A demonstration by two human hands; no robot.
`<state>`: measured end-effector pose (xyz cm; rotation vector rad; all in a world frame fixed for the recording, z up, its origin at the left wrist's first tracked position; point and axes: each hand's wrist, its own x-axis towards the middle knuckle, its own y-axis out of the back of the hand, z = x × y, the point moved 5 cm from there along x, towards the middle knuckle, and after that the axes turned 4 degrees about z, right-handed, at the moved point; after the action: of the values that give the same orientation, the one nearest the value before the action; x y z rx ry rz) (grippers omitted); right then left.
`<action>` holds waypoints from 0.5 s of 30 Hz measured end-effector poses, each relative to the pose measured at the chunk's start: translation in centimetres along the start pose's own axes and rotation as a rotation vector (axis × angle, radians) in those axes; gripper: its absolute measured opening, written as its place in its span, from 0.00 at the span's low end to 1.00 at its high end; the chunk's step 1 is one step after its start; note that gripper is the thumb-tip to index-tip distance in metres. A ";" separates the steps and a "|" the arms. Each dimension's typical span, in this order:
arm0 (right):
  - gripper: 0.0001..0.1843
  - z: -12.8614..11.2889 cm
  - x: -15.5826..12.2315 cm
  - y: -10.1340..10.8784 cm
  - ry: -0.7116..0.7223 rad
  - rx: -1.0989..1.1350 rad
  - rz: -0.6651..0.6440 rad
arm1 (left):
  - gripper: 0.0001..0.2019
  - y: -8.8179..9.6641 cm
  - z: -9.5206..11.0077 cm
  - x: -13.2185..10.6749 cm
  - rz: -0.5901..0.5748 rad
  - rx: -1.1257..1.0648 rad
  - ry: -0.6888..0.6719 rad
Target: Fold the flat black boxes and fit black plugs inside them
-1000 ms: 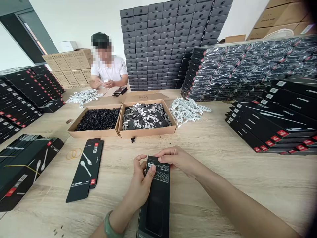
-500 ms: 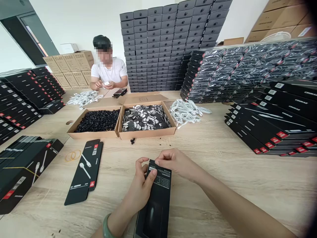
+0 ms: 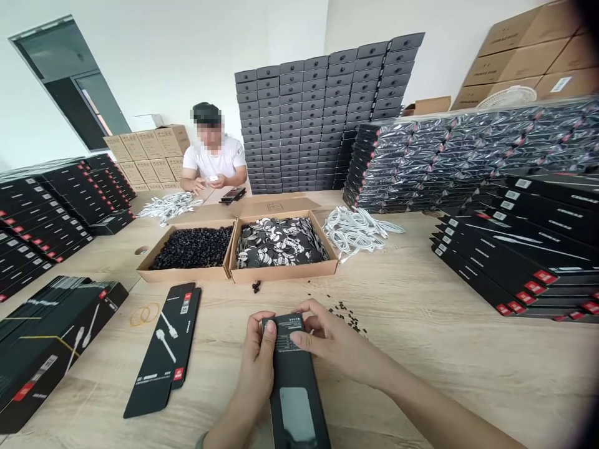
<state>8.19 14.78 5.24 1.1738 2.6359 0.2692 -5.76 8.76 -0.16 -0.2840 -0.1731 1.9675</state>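
Note:
I hold a long black cable box (image 3: 294, 393) with its back side up, lengthwise over the wooden table (image 3: 444, 355). My left hand (image 3: 255, 368) grips its left edge, thumb pressed on the top end. My right hand (image 3: 330, 343) is closed on the box's upper right end, fingers on the printed label. Just beyond my hands lie small loose black bits (image 3: 349, 315).
Two open cardboard trays, black small parts (image 3: 194, 246) and black-and-white pieces (image 3: 278, 240), sit ahead, white cables (image 3: 350, 224) beside them. Flat black boxes (image 3: 166, 346) and rubber bands (image 3: 145, 313) lie left. Stacks of black boxes (image 3: 515, 249) crowd the right. A person in white (image 3: 213, 162) works opposite.
My hands pressed the box's top end closed and lowered it. The view tilted up, so everything sits lower in the picture. Loose black bits now show by my right hand.

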 end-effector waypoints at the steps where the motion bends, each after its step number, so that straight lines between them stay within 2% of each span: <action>1: 0.16 0.0 0.1 -0.1 0.019 0.011 0.033 | 0.16 0.1 0.0 0.0 0.026 -0.007 -0.010; 2: 0.14 -0.1 0.2 -0.1 0.048 0.011 0.047 | 0.16 0.1 0.1 -0.1 0.026 -0.011 -0.019; 4: 0.15 -0.4 0.4 0.0 0.085 -0.013 0.064 | 0.16 -0.4 -0.2 0.0 -0.063 -0.060 0.006; 6: 0.18 -0.6 0.6 0.5 0.085 -0.019 0.074 | 0.21 -1.0 -0.7 0.4 -0.204 -0.152 0.075; 8: 0.25 -0.4 0.6 1.3 0.034 0.020 0.067 | 0.27 -1.0 -0.9 1.4 -0.250 -0.213 0.125; 10: 0.31 0.2 0.6 2.6 -0.061 0.080 0.060 | 0.28 0.2 -0.5 2.8 -0.118 -0.245 0.125; 13: 0.34 0.3 0.6 4.8 -0.138 0.221 0.005 | 0.20 2.6 1.0 3.9 0.155 -0.327 0.072; 14: 0.33 0.0 0.6 5.6 -0.113 0.262 -0.003 | 0.19 3.1 1.5 3.7 0.205 -0.362 0.058; 15: 0.31 -0.4 0.6 6.4 -0.074 0.287 0.014 | 0.18 3.1 1.7 3.4 0.189 -0.393 0.065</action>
<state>12.21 19.47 7.20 1.2583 2.6642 -0.1531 -10.25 10.64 0.35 -0.6378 -0.5087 2.0987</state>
